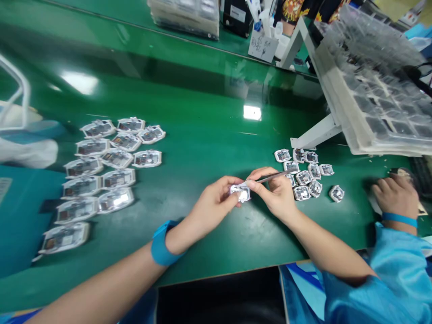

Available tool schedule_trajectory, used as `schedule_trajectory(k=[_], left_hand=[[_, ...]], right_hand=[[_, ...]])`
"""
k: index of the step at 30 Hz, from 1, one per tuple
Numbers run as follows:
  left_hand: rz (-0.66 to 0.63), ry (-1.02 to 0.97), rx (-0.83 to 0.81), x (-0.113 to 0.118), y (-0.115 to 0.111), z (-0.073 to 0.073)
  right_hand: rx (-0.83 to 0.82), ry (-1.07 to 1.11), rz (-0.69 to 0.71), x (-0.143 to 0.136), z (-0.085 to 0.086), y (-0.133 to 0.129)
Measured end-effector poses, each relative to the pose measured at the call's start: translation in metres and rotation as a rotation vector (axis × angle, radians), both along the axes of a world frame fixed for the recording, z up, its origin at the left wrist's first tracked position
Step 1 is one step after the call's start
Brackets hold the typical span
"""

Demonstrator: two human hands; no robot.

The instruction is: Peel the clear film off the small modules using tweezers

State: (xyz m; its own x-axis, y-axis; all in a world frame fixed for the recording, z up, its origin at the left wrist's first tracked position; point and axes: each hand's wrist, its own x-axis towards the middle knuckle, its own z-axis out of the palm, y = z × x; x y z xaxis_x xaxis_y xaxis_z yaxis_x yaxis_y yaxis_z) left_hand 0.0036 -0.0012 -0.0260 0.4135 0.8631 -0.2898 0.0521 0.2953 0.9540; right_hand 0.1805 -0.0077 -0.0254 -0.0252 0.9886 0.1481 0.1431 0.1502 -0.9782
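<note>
Near the front middle of the green table, my left hand (216, 201) grips a small white-framed device (240, 193) between thumb and fingers. My right hand (274, 191) pinches thin metal tweezers (275, 176), whose tip end lies at the upper edge of the device; their other end points right. Right of my right hand lies a cluster of similar small devices (303, 177), one of them (336, 193) set apart. At the left, rows of more such devices (116, 157) lie on the table, looking larger.
A white-legged rack (320, 130) holds a clear compartment tray (388, 112) at the upper right. A co-worker's hand (396, 195) rests at the right. A labelled holder (263, 46) and stacked trays (185, 18) stand at the back. A teal object (23, 216) lies left.
</note>
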Motion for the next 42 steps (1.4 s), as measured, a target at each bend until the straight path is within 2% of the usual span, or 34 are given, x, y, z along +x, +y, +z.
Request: schedule_trajectory(k=[3, 8, 13, 18, 20, 24, 30, 37, 42], left_hand=[[0.025, -0.008, -0.031, 0.0, 0.0, 0.0], [0.046, -0.043, -0.072, 0.001, -0.001, 0.0], [0.099, -0.087, -0.098, 0.003, -0.001, 0.002], [0.19, -0.159, -0.164, 0.002, 0.0, 0.004], [0.195, -0.172, -0.175, 0.001, 0.001, 0.003], [0.196, -0.178, -0.185, 0.001, 0.002, 0.003], [0.207, -0.192, -0.218, 0.001, 0.002, 0.009], [0.191, -0.182, -0.182, 0.003, 0.002, 0.004], [0.173, -0.165, -0.141, 0.003, 0.001, 0.002]], right_hand=[[0.053, -0.009, 0.022, 0.0, 0.001, 0.0], [0.199, -0.17, 0.109, 0.0, 0.005, 0.0], [0.161, -0.152, 0.06, 0.002, 0.005, 0.001], [0.031, 0.027, -0.019, 0.006, 0.005, 0.004], [-0.041, 0.048, -0.007, 0.007, 0.005, 0.004], [-0.077, 0.032, 0.021, 0.007, 0.004, 0.005], [-0.227, 0.096, 0.084, 0.009, 0.003, 0.01], [-0.139, 0.057, -0.031, 0.009, 0.002, 0.008], [-0.115, 0.048, -0.005, 0.007, 0.0, 0.006]])
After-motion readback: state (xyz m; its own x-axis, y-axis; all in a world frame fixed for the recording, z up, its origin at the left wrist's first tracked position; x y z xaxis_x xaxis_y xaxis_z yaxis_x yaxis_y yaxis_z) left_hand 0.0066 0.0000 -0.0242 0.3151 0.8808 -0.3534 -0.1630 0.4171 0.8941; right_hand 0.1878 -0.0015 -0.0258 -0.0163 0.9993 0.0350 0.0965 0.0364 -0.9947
